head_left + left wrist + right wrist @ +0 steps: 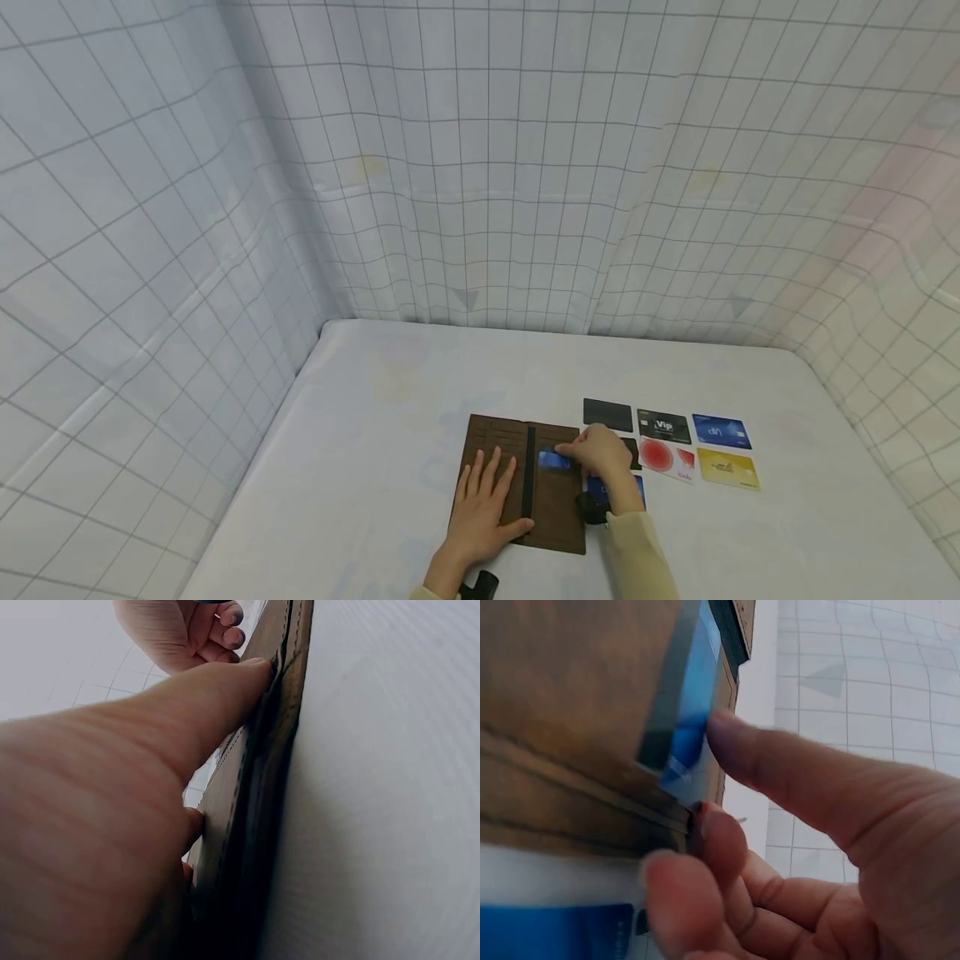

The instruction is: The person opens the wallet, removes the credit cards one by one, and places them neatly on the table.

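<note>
A brown wallet (555,517) lies unfolded on the white table, with card slots on its left half and a dark strip down the middle. My left hand (480,515) rests flat on the left half, fingers spread and thumb reaching toward the strip. Over the right half, my right hand (602,454) pinches a blue card (553,461) near its edge. The right wrist view has this card (692,712) tilted against the brown panel, thumb on one side. How far it sits inside a pocket I cannot tell.
Right of the wallet lie a plain black card (607,415), a black Vip card (664,426), a blue card (721,431), a white-and-red card (666,460) and a yellow card (728,469). Another blue card (637,487) is partly under my right wrist. Gridded white curtains surround the table.
</note>
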The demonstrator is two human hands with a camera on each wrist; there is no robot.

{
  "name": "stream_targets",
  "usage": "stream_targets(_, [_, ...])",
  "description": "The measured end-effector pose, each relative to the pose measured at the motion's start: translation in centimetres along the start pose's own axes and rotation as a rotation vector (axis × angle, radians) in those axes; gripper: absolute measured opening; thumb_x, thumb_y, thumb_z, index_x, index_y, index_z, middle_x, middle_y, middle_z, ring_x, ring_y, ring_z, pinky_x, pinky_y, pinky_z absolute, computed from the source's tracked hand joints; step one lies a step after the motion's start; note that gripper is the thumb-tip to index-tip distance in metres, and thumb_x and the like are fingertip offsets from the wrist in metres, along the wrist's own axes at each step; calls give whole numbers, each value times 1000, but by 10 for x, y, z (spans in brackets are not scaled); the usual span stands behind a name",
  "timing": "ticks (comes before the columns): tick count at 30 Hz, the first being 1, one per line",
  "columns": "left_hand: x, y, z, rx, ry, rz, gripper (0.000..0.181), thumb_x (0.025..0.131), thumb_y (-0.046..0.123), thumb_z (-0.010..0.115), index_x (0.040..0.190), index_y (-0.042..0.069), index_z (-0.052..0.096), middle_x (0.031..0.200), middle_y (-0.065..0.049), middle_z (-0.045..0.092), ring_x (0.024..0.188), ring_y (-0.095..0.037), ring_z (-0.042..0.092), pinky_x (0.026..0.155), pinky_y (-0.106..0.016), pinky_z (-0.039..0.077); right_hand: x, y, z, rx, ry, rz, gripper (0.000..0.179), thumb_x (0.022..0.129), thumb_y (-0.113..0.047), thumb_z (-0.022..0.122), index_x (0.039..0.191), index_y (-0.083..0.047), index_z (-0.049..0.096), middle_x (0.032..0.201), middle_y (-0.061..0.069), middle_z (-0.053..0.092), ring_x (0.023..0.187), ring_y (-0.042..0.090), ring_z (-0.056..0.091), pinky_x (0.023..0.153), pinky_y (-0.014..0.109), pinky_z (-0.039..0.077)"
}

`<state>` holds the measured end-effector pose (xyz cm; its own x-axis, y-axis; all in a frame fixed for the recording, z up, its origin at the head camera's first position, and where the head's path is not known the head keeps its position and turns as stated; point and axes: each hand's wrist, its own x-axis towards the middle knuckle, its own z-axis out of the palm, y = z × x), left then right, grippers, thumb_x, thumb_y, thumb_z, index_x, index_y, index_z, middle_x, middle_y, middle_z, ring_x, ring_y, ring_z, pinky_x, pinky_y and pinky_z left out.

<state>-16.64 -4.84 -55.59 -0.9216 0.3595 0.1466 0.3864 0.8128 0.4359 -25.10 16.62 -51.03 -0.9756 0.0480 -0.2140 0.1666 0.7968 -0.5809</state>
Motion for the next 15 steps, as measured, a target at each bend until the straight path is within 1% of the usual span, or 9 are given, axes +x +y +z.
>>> stream_targets(3, [0,0,0,-5,4,4,85,84,57,60,148,8,33,154,-19,19,140,-41,10,109,-57,10,4,0,-2,-2,-31,0,35,77,-37,77,61,-12,58,51,2,53,43,14,49,42,24,33])
stream_targets(7, [1,1,-1,-11,5,2,85,84,57,60,148,8,33,154,-19,19,140,-41,10,109,-57,10,9,0,-4,12,-93,-20,40,76,-36,79,56,-11,54,49,2,52,41,13,46,40,24,33])
stream_targets(10, [0,0,0,-10,16,3,85,84,57,61,148,8,33,154,-18,20,140,-41,10,109,-57,10,14,2,-6,11,-127,-59,40,77,-34,78,55,-10,55,48,3,52,41,14,48,40,24,33])
stream_targets(12, [0,0,0,-9,17,3,85,84,57,61,148,9,33,154,-18,19,140,-41,10,109,-57,9,17,2,-7,7,-145,-78,42,78,-33,78,54,-10,52,47,2,50,40,14,49,40,23,32])
stream_targets(15, [0,-1,0,-14,19,4,86,83,57,61,148,8,33,154,-19,20,140,-41,10,109,-58,10,21,1,-8,8,-174,-107,45,80,-31,77,52,-12,46,47,0,44,40,13,47,40,23,32])
